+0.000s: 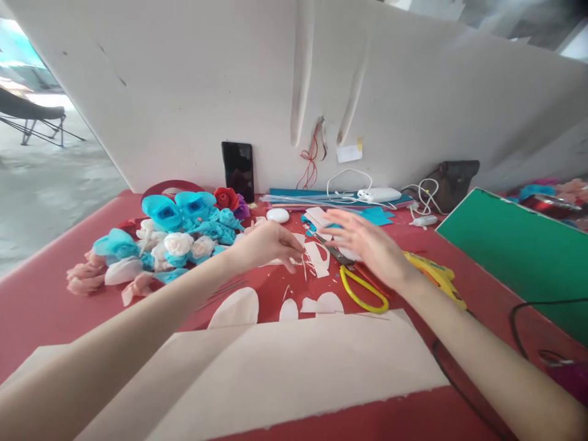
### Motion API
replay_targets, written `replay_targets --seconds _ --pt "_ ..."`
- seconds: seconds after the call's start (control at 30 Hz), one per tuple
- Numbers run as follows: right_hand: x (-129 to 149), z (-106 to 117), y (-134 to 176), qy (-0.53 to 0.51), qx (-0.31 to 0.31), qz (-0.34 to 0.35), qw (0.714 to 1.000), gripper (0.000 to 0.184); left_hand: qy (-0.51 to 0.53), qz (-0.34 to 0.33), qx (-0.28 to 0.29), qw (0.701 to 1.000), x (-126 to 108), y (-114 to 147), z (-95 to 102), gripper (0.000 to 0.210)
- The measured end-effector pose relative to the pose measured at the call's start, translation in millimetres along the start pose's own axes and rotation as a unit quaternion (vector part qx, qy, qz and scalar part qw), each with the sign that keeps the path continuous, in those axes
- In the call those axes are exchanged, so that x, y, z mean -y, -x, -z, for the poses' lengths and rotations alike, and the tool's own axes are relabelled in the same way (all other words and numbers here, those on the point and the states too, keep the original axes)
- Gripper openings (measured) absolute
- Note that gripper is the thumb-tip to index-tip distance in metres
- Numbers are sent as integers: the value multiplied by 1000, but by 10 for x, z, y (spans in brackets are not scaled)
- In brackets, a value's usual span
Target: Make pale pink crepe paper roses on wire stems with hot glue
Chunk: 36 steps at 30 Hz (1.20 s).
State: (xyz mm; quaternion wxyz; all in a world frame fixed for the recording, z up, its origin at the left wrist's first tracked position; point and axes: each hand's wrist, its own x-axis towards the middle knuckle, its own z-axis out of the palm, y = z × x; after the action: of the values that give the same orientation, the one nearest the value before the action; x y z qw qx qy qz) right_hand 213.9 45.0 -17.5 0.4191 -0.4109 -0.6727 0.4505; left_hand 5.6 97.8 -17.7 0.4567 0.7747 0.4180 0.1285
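My left hand [271,245] hovers low over cut scraps of pale paper [316,260], its fingers drawn together with a thin paper strip [304,266] at the tips. To its right, my right hand [370,245] is open, fingers stretched out and holding nothing, above yellow-handled scissors [362,291] that it partly hides. Rounded pale paper petals [236,308] lie nearer to me. A large pale sheet [294,367] spreads under my forearms along the front.
Blue, white, pink and red paper flowers [179,243] are heaped at left. A phone [238,171] leans on the white panel behind. A white egg-shaped object [278,215], a yellow glue gun [436,275], a green board [519,257], cables and a dark pouch [454,184] are around.
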Motion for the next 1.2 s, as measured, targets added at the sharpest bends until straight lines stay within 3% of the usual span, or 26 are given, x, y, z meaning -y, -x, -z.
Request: replay_targets --seconds 0.07,0.2,0.3,0.43,0.5,0.53,0.67,0.77,0.87,1.03,1.2 --pt "-38 99 88 105 -46 -9 993 26 -34 9 -57 998 57 40 54 28" --pt "-100 29 307 274 46 -41 960 16 -85 -13 -156 984 100 113 23 25" --pt "-141 -116 405 351 107 -46 929 19 -108 -63 -190 974 105 119 -71 27" --pt "-165 -186 432 395 142 -47 907 21 -120 -135 -212 961 123 90 -152 42" --pt "-166 -186 437 388 144 -47 909 20 -114 -152 -211 959 122 80 -154 24" --pt "-166 -186 442 378 140 -47 914 18 -107 -153 -209 960 116 79 -146 13" --pt "-155 -176 462 301 99 -65 946 15 -44 -132 -209 968 58 109 -87 15" --pt "-109 -125 436 207 62 -93 972 14 18 -130 -235 963 -11 144 -29 42" --pt "-9 -54 356 79 27 -114 990 14 63 -125 -254 957 -108 196 17 43" --pt "198 -65 175 -110 0 -113 987 16 112 -110 -224 962 -328 353 -10 35" --pt "275 -207 74 -207 2 -105 973 13 120 -137 -170 969 -452 442 -99 27"
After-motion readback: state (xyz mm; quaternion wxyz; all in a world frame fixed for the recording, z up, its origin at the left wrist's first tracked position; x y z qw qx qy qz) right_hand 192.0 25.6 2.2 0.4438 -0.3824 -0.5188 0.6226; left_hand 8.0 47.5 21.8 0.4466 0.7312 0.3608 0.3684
